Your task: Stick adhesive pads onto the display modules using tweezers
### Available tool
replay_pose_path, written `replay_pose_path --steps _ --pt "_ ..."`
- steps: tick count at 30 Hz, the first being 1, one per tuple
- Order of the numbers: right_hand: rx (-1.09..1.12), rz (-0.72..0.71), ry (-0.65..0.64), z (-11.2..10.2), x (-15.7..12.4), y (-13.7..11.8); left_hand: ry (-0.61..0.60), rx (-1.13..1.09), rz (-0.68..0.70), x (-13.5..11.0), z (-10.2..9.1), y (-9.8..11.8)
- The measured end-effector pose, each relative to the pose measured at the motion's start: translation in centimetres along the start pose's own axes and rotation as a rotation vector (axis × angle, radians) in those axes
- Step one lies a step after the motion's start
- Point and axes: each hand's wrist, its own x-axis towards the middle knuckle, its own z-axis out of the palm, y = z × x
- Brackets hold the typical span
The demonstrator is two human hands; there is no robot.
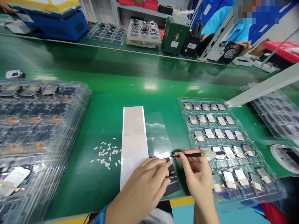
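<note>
My left hand (147,180) is closed, its fingers curled low over a clear plastic sheet (157,130) with black strips (173,187) at its near end. A dark edge and a speck of orange show by the fingertips; what they grip is mostly hidden. In my right hand (197,169), pinched between thumb and fingers, are slim black tweezers (190,155) with a pale wrapping toward the back. Their tip points left, close to the left fingertips. Beside the clear sheet lies a long white-edged beige backing strip (135,133), partly covered by my left hand.
Small white scraps (107,154) are scattered left of the strip. A clear tray (193,124) of small screen modules lies right; stacked trays (80,102) stand left. A white post (263,85) slants in from the right. Across the bench, a person's hand (246,46) holds a dark part.
</note>
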Motion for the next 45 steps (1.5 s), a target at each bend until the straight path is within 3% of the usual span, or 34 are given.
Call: replay_pose_path --steps 9,12,16,19,28,31,35,45 --pt "0.128 0.006 0.187 -0.5 -0.3 -0.6 0.034 -0.114 -0.041 -0.4 -0.1 -0.1" --pt "0.316 0.113 0.205 0.1 -1.0 -1.6 0.163 -0.146 -0.07 -0.8 -0.4 -0.2" --pt "0.51 0.205 0.087 1.9 -2.1 -3.2 0.325 -0.177 -0.104 -1.5 -0.5 -0.6" --pt "0.515 0.106 0.046 3.4 -2.6 -4.2 0.357 -0.152 -0.12 -1.9 -0.7 -0.8" --pt "0.434 -0.346 0.021 7.0 -3.1 -5.8 0.275 -0.017 -0.171 -1.9 -3.1 -1.2" --pt "0.428 -0.391 -0.01 7.6 -3.3 -5.6 0.259 -0.056 -0.201 -1.7 -3.2 -1.3" --pt "0.414 -0.451 -0.01 8.0 -3.3 -5.3 0.337 -0.117 -0.201 -1.7 -3.1 -1.6" --pt "0.373 -0.471 -0.004 9.0 -2.8 -4.9 0.433 -0.153 -0.221 -1.6 -2.5 -2.0"
